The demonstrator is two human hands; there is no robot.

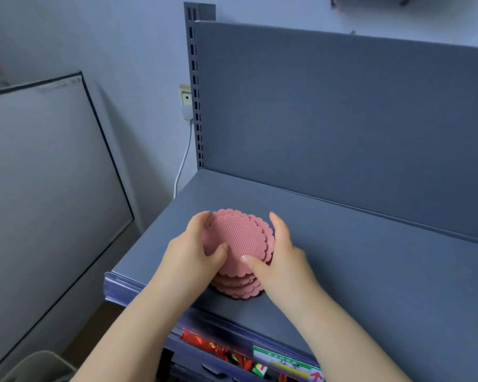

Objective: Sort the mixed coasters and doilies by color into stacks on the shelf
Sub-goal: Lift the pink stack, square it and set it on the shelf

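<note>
Head view: a stack of pink scalloped coasters (239, 244) sits on the grey shelf (370, 257), near its front left corner. The left hand (191, 252) and right hand (284, 257) grasp its sides, thumbs on top. On the shelf's front rail is a green-and-white label (284, 363) with dark characters, possibly Chinese, too blurred to read.

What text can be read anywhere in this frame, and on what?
Shelf-edge label: two large characters, perhaps "杯垫", blurred; its green header print is too small to read.
Whiteboard: faint scrawl at the top, illegible.
Red packets below: print unreadable.
</note>
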